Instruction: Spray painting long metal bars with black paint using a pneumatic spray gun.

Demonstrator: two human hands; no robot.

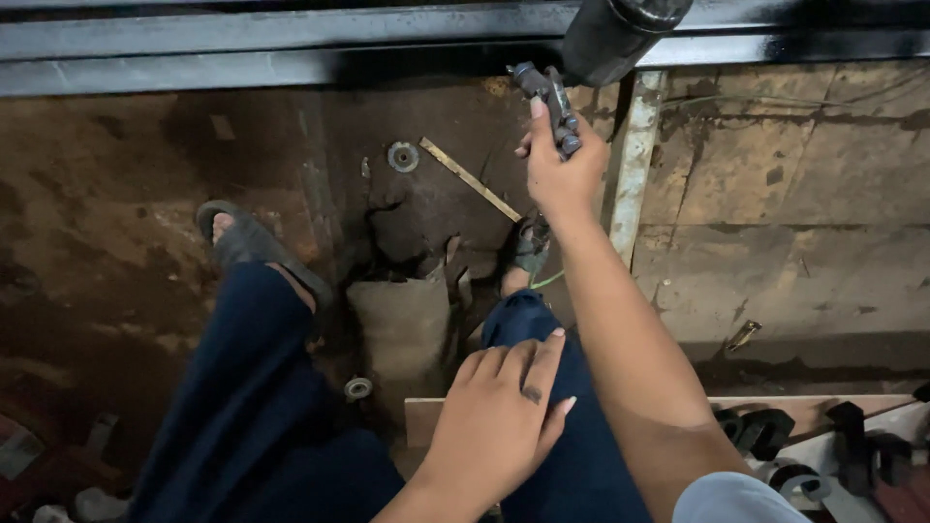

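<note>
Head view shows your right hand [560, 169] raised and closed around the grip of a spray gun [550, 97], forefinger laid along the trigger side, with the dark cup [620, 34] of the gun up near the black steel beam [291, 44] that runs across the top. Your left hand [499, 416] lies flat and open on your right knee, holding nothing. Keep it there; it steadies your body while the other arm works.

The nozzle looks close to the beam, and the beam's face already appears wet and glossy. I would judge that a close nozzle risks runs, so draw the gun back a little and move the whole forearm along the beam rather than bending the wrist. Keep the cup upright so it does not drip.

Mind your feet: the sandal [247, 242] on your left foot sits just below the beam's line, and a washer [403, 156] and a thin metal strip [470, 179] lie on the dirty floor between your feet.
</note>
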